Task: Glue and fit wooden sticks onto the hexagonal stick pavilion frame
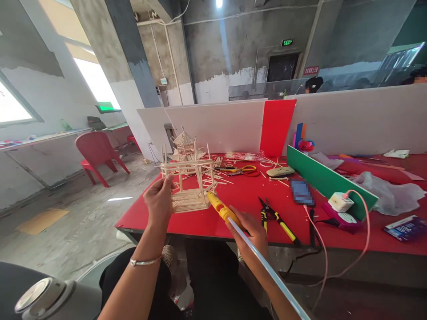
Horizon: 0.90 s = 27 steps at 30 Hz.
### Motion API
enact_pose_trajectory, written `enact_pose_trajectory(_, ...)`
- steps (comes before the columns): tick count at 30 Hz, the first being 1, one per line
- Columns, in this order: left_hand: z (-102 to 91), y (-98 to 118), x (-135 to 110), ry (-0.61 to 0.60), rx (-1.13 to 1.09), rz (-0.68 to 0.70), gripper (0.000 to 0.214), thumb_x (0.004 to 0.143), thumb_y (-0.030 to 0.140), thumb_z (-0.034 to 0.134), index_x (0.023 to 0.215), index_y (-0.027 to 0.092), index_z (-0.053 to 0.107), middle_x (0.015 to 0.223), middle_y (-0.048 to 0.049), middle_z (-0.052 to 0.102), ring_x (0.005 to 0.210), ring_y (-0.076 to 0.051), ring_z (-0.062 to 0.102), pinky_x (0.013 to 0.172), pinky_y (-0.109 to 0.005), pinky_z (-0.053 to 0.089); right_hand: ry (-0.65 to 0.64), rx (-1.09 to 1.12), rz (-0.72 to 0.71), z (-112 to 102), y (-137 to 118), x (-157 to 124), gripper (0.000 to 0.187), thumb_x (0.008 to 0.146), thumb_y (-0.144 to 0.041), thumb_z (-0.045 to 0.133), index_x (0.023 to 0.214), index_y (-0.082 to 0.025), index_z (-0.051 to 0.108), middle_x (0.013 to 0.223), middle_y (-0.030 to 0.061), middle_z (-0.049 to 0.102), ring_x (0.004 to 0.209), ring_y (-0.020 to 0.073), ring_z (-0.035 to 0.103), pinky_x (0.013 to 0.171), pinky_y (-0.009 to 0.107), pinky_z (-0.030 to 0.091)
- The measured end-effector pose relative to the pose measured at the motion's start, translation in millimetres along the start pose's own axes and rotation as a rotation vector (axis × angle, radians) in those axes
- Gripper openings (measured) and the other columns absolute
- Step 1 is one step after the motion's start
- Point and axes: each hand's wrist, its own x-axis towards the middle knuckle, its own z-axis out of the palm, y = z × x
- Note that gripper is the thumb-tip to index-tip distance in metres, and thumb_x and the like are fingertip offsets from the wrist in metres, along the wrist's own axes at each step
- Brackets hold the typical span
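Note:
My left hand (159, 198) pinches the left side of a small wooden stick frame (190, 202), a model with upright posts and a slatted base, held above the front of the red table. A yellow hot glue gun (223, 210) is gripped in my right hand (251, 229), its nozzle at the lower right corner of the frame. Whether the nozzle touches the wood I cannot tell. A long clear glue stick (267, 266) runs out of the gun's back toward me. Behind the frame stands a stick pagoda (184, 141) with a pointed roof, partly hidden.
On the red table (240, 195) lie yellow-handled scissors (248, 169), pliers (278, 218), loose sticks (223, 178), a phone (302, 192) and a purple power strip (343, 218) with a pink cable. A green board (328, 178) stands at the right. A red chair (98, 153) is off to the left.

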Motion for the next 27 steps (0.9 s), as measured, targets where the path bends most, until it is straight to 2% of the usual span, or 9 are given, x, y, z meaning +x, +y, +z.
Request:
enact_pose_trajectory(3, -1.3, 1, 0, 0.027, 0.033, 0.058, 0.033, 0.071, 0.045, 0.076, 0.06, 0.016, 0.067, 0.055, 0.0026, 0.055, 0.048, -0.008, 0.037, 0.047, -0.024, 0.028, -0.03, 0.054, 0.033, 3, -2, 0, 0.034, 0.092, -0.036, 0.065, 0.125, -0.03, 0.07, 0.102, 0.0052, 0.075, 0.09, 0.0216, 0.07, 0.08, 0.032, 0.058)
enact_pose_trajectory(6, -3.1, 0, 2, 0.056, 0.036, 0.057, 0.032, 0.07, 0.045, 0.077, 0.059, 0.016, 0.067, 0.054, 0.0026, 0.054, 0.05, -0.009, 0.039, 0.049, -0.024, 0.029, -0.056, 0.186, 0.162, 3, -6, 0, 0.033, 0.091, -0.039, 0.067, 0.121, -0.029, 0.072, 0.109, 0.0054, 0.075, 0.098, 0.0236, 0.071, 0.085, 0.033, 0.058)
enact_pose_trajectory(11, -7.3, -3, 5, 0.078, 0.006, 0.024, 0.033, 0.068, 0.047, 0.079, 0.061, 0.016, 0.068, 0.051, 0.0041, 0.049, 0.049, -0.009, 0.037, 0.048, -0.024, 0.027, -0.01, 0.426, 0.362, -1, -13, 5, 0.034, 0.088, -0.044, 0.069, 0.115, -0.023, 0.074, 0.115, 0.0069, 0.075, 0.11, 0.0281, 0.069, 0.095, 0.039, 0.057)
enact_pose_trajectory(15, -8.0, -3, 5, 0.064, -0.013, 0.038, 0.032, 0.068, 0.047, 0.079, 0.063, 0.016, 0.07, 0.055, 0.0029, 0.055, 0.052, -0.009, 0.039, 0.049, -0.024, 0.029, -0.004, 0.423, 0.351, 5, -17, 14, 0.037, 0.088, -0.044, 0.069, 0.119, -0.024, 0.073, 0.123, 0.0067, 0.072, 0.114, 0.029, 0.067, 0.098, 0.04, 0.056)
enact_pose_trajectory(20, -8.0, 0, 4, 0.089, -0.048, 0.019, 0.032, 0.066, 0.046, 0.078, 0.066, 0.015, 0.072, 0.056, 0.0024, 0.057, 0.052, -0.009, 0.041, 0.05, -0.024, 0.031, -0.057, 0.311, 0.27, 6, -22, 11, 0.037, 0.09, -0.044, 0.067, 0.119, -0.023, 0.074, 0.115, 0.0083, 0.075, 0.105, 0.0275, 0.07, 0.093, 0.038, 0.057)
enact_pose_trajectory(23, -8.6, 2, 3, 0.114, -0.049, 0.018, 0.032, 0.064, 0.046, 0.078, 0.066, 0.015, 0.071, 0.055, 0.0033, 0.056, 0.049, -0.008, 0.039, 0.048, -0.024, 0.03, -0.079, 0.29, 0.303, 2, -19, 5, 0.039, 0.09, -0.043, 0.066, 0.122, -0.023, 0.072, 0.116, 0.0086, 0.074, 0.105, 0.0268, 0.07, 0.092, 0.037, 0.057)
enact_pose_trajectory(27, -9.0, 6, 0, 0.133, -0.034, 0.022, 0.032, 0.064, 0.045, 0.078, 0.065, 0.015, 0.07, 0.054, 0.0042, 0.053, 0.048, -0.008, 0.037, 0.047, -0.024, 0.029, -0.045, 0.361, 0.334, 6, -10, 2, 0.039, 0.089, -0.045, 0.067, 0.123, -0.025, 0.072, 0.119, 0.0073, 0.073, 0.111, 0.0277, 0.068, 0.097, 0.039, 0.056)
